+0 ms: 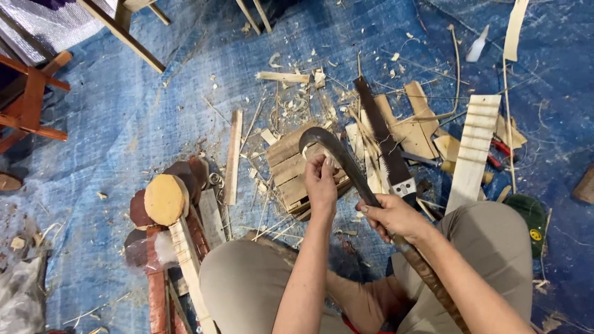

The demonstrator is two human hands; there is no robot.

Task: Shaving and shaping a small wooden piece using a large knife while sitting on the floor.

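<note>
Under my knees spreads a blue tarp (124, 124), littered with shavings and offcuts. To my left, a stack of paddle-shaped wooden pieces (166, 204) with round heads lies beside my leg, the top one pale, the others dark red-brown. At the upper left stand the legs of a reddish wooden stool (31, 99). Ahead of me sits a slatted wooden block (291, 167), and a notched pale plank (473, 151) lies to the right of it, well apart. Between them a handsaw (383, 142) rests with its dark blade pointing away from me. Across the block I hold a curved billhook (334, 154), its hooked tip arching over the block's far edge and its wrapped handle running back under my right forearm. My right hand (393, 216) is closed around the billhook just below the blade. My left hand (322, 182) is pinched shut on a small piece of wood (326, 162), pressed against the blade's inner curve, above the block.
</note>
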